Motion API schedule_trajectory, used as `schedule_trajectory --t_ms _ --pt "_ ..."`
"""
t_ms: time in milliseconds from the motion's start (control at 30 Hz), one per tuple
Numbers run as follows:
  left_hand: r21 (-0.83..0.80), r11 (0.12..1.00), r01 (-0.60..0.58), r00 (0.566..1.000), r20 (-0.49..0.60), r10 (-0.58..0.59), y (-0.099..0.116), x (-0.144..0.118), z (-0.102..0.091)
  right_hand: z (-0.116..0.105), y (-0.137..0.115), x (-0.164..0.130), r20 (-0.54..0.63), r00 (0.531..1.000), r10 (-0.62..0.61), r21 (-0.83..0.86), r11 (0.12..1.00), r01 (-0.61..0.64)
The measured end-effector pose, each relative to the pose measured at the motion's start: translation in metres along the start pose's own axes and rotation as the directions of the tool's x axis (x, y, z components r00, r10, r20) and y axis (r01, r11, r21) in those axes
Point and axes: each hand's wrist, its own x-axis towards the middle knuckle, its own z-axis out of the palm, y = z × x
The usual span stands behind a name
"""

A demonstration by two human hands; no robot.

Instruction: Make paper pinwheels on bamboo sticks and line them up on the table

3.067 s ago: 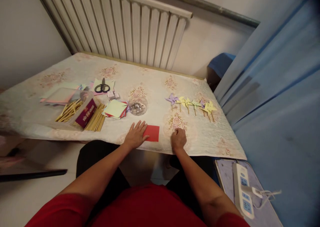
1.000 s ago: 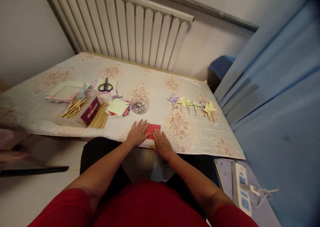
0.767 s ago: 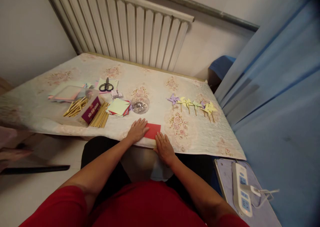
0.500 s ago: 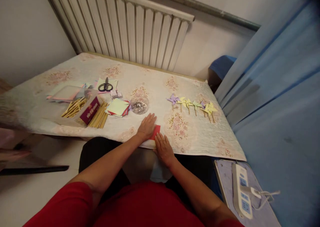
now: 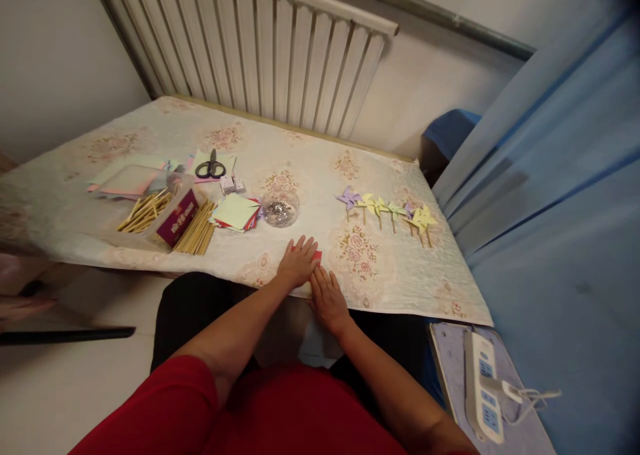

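Observation:
A piece of red paper (image 5: 318,257) lies on the flowered tablecloth near the table's front edge, mostly covered by my hands. My left hand (image 5: 298,261) rests flat across it, fingers stretched out. Beside it, my right hand (image 5: 329,299) lies flat with its fingertips at the paper's near right edge. A clear round dish (image 5: 281,209) of small shiny pieces stands just beyond my left hand. To its left is a stack of coloured paper squares (image 5: 237,212), a pale green one on top.
Several paper pinwheels (image 5: 395,211) on sticks lie to the right. At left are a plastic box of sticks (image 5: 173,225), loose sticks (image 5: 197,228), black-handled scissors (image 5: 211,167) and small boxes (image 5: 232,185). A power strip (image 5: 484,385) sits at lower right, below a blue curtain (image 5: 560,241).
My left hand has slid right over the red paper, covering more of it. My right hand has hardly moved. The view has shifted slightly.

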Motion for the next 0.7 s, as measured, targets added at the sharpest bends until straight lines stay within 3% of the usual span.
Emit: schedule_trajectory --t_ms 500,633,700 --pt "0.048 0.998 0.045 0.999 0.026 -0.047 -0.03 -0.039 -0.013 0.0 -0.004 -0.002 -0.009 0.999 0.033 0.047 0.998 -0.032" --pt "0.048 0.997 0.067 0.998 -0.006 -0.067 -0.038 -0.059 -0.017 -0.007 -0.002 0.001 -0.002 0.997 0.077 0.166 0.983 -0.076" --pt "0.033 0.995 0.091 0.995 -0.033 -0.09 -0.041 -0.071 -0.018 -0.009 0.003 0.006 -0.025 0.983 0.184 0.267 0.948 -0.171"
